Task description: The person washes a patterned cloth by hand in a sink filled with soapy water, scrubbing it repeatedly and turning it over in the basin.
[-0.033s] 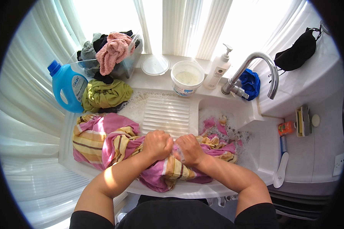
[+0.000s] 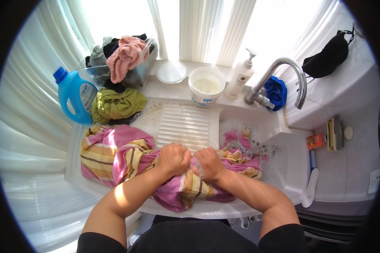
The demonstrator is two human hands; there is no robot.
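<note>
A striped cloth (image 2: 126, 147) in pink, yellow and brown lies bunched across the front of the white sink. Both of my fists are closed on it, side by side at the near end of the ribbed washboard (image 2: 183, 126). My left hand (image 2: 174, 159) grips the cloth's middle. Suds cling to my right hand (image 2: 209, 165), which holds a fold just beside it. From there the cloth trails right to the soapy basin (image 2: 278, 164), where part of it lies in foamy water. The fingertips of both hands are hidden in the folds.
Behind the cloth lie a green garment (image 2: 118, 105), a blue detergent bottle (image 2: 75, 96) and a bin of clothes (image 2: 145, 69). Along the back ledge stand a white tub (image 2: 207, 85), a pump bottle (image 2: 240, 78) and the faucet (image 2: 297, 76). A white-handled brush (image 2: 311, 189) rests at right.
</note>
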